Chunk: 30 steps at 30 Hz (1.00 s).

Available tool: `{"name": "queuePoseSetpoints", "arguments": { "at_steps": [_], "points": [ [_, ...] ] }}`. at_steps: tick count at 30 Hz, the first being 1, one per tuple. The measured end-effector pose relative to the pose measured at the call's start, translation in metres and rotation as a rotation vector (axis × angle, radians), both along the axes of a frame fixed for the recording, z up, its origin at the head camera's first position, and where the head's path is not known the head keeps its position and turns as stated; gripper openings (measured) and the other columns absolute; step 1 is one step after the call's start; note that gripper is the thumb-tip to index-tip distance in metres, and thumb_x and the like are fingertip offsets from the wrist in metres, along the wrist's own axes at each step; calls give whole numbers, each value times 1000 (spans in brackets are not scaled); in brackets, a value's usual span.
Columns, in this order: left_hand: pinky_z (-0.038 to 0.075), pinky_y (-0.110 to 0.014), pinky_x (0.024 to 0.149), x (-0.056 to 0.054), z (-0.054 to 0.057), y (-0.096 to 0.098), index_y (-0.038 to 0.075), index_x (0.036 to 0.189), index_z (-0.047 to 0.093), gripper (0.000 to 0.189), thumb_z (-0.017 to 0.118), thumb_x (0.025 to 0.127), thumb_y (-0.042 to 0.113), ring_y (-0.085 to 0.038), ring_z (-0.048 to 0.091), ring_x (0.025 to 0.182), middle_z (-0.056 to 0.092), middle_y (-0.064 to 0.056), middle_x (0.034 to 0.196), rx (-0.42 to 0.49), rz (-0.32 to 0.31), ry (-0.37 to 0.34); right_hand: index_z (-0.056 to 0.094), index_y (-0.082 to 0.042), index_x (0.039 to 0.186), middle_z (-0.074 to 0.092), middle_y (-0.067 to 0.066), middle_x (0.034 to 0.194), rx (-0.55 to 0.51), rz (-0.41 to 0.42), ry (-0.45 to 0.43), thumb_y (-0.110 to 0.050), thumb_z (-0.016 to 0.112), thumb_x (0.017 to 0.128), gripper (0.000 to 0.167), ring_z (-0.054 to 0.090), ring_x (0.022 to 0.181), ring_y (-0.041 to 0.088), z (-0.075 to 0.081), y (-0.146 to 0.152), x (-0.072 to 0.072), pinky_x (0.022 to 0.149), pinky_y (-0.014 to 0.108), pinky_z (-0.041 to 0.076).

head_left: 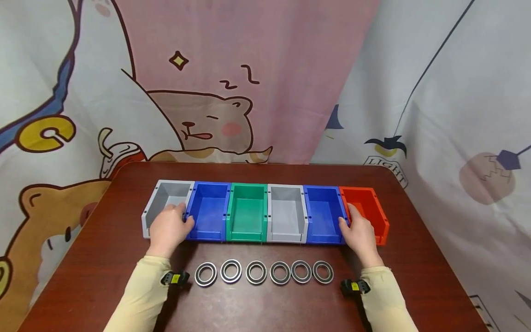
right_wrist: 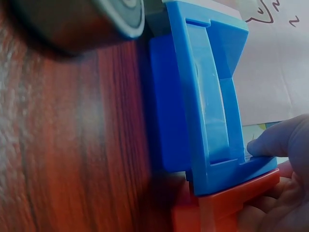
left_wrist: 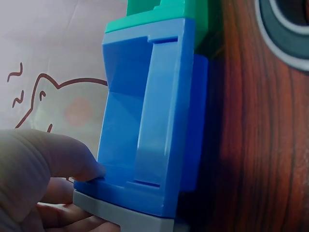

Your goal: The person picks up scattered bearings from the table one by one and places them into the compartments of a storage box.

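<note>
Storage bins (head_left: 249,214), six in number, stand side by side in a straight row on the table (head_left: 265,306), low fronts toward the operator, an orientation that I judge keeps every interior within reach. From my remote station I read both hands as pinching. The left hand (head_left: 168,229) has its thumb inside the left blue bin (head_left: 208,212) and its fingers on the side of the end grey bin (head_left: 173,188), so the two adjoining walls lie between them. The right hand (head_left: 361,233) pinches likewise where the right blue bin (head_left: 323,210) meets the red bin (head_left: 371,214). I judge that gripping these seams near both ends keeps neighbours together and loads the row evenly. Six bearings (head_left: 272,273) lie flat before the bins, spaced in a line, presumably for easy pick-up. Only the head view gives me the full colour order and the complete line of bearings. The left wrist view adds the thumb tip at the blue wall and the fingers beyond the grey edge, which the back of the hand partly masks from above. The right wrist view adds one bearing's outer side, showing its thickness; overhead, it reads as a ring.
</note>
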State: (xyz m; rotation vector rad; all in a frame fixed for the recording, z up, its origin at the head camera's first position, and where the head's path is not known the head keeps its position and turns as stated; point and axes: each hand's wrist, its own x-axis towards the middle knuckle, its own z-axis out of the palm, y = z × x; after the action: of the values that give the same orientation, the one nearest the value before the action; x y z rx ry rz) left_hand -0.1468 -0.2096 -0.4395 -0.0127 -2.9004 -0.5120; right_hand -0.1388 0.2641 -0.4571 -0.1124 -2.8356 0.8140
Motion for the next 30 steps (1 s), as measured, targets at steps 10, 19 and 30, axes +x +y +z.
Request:
{"name": "queuePoseSetpoints", "arguments": {
  "at_steps": [10, 19, 30],
  "points": [
    [52, -55, 60, 1, 2, 2, -12, 122, 61, 47, 67, 85, 17, -43, 64, 78, 62, -33, 98, -3, -5, -10, 39, 10, 143, 52, 36, 131, -7, 32, -13, -15, 58, 97, 55, 56, 111, 54, 3, 1, -9, 95, 62, 43],
    [52, -56, 61, 0, 1, 5, -12, 124, 59, 50, 67, 85, 18, -45, 64, 81, 62, -34, 101, -7, -5, -15, 31, 12, 148, 41, 37, 142, 58, 103, -18, -16, 59, 96, 65, 43, 127, 53, 13, 6, -3, 105, 61, 33],
    [52, -56, 63, 2, 2, 3, -13, 123, 59, 49, 68, 85, 17, -44, 64, 80, 62, -34, 99, -13, -13, -15, 48, 4, 142, 52, 27, 138, 114, 307, 112, -12, 74, 87, 63, 49, 124, 47, 39, -3, 34, 98, 62, 40]
  ]
}}
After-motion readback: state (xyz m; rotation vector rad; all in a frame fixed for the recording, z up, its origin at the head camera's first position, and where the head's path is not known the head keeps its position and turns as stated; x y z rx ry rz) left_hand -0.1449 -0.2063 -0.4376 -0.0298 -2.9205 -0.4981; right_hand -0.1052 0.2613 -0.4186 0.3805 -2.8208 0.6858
